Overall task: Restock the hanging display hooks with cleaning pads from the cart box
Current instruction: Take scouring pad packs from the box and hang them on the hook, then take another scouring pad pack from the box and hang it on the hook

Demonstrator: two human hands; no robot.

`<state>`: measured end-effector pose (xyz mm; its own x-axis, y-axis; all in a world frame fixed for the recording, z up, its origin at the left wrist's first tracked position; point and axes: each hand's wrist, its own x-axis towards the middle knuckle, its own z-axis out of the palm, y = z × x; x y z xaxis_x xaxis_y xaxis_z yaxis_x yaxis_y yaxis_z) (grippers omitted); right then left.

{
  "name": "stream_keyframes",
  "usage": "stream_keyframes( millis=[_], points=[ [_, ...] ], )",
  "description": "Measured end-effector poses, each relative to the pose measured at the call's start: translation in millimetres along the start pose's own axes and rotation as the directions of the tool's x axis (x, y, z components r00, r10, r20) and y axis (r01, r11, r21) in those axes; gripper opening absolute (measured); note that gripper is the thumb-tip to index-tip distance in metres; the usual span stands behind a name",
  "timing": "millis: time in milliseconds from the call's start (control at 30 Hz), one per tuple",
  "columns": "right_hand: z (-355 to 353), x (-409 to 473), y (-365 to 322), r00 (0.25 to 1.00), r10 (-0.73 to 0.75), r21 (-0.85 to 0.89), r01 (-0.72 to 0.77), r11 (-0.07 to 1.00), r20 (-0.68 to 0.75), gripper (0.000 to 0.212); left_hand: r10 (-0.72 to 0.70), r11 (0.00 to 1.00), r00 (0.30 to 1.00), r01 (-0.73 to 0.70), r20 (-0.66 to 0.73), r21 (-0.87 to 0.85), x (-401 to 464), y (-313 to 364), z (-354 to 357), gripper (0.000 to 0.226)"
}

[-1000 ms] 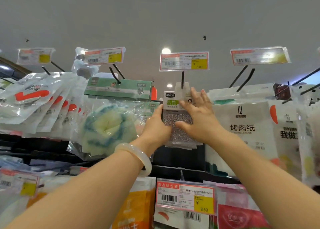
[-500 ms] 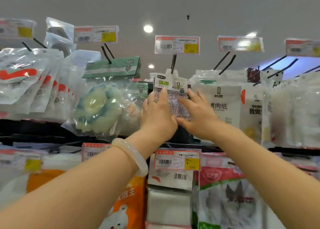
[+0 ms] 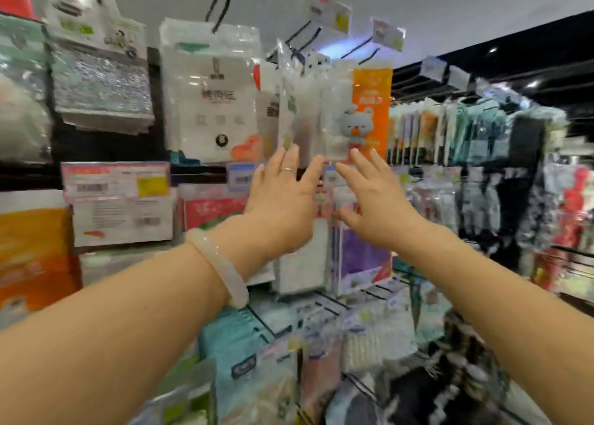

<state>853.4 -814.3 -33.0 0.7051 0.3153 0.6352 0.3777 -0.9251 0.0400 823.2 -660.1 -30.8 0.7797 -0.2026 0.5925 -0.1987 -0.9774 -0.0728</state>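
Both hands have come off the cleaning pads (image 3: 101, 80), which now hang on their hook at the upper left of the frame, well apart from either hand. Left hand (image 3: 283, 199) and right hand (image 3: 376, 199) sit at centre frame, fingers spread, palms forward, holding nothing. The view has swung right and is blurred.

Judgement: the hanging step looks done; next comes a return to the cart box, not visible here. Withdraw both arms straight back before turning.

Clearances: clear packets (image 3: 305, 103) hang just above the fingertips, and wire hooks (image 3: 324, 302) project at lower centre beneath the forearms. Open room lies toward the viewer only.
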Motion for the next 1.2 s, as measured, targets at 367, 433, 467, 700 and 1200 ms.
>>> stream_keyframes(
  millis=[367, 433, 467, 700, 1200],
  points=[
    [41.3, -181.1, 251.3, 0.862, 0.437, -0.234, -0.383, 0.894, 0.257, 0.075, 0.281, 0.949, 0.904, -0.213, 0.322, -0.231, 20.4, 273.2, 152.3, 0.084],
    [50.1, -218.6, 299.5, 0.819, 0.493, -0.279, -0.42, 0.864, 0.294, 0.076, 0.315, 0.938, 0.875, -0.229, 0.368, -0.258, 18.7, 324.1, 185.4, 0.087],
    [54.8, -237.4, 322.5, 0.795, 0.517, -0.306, -0.43, 0.849, 0.316, 0.077, 0.341, 0.929, 0.854, -0.242, 0.394, -0.28, 16.7, 348.9, 201.2, 0.086],
    [95.1, -329.0, 456.7, 0.644, 0.643, -0.396, -0.509, 0.765, 0.415, 0.075, 0.484, 0.868, 0.709, -0.317, 0.513, -0.382, 20.7, 492.4, 295.5, 0.085],
    [227.7, -286.4, 752.9, 0.484, 0.773, -0.359, -0.693, 0.625, 0.411, 0.076, 0.617, 0.775, 0.631, -0.383, 0.47, -0.502, 228.5, 693.5, 498.3, 0.078]
  ],
)
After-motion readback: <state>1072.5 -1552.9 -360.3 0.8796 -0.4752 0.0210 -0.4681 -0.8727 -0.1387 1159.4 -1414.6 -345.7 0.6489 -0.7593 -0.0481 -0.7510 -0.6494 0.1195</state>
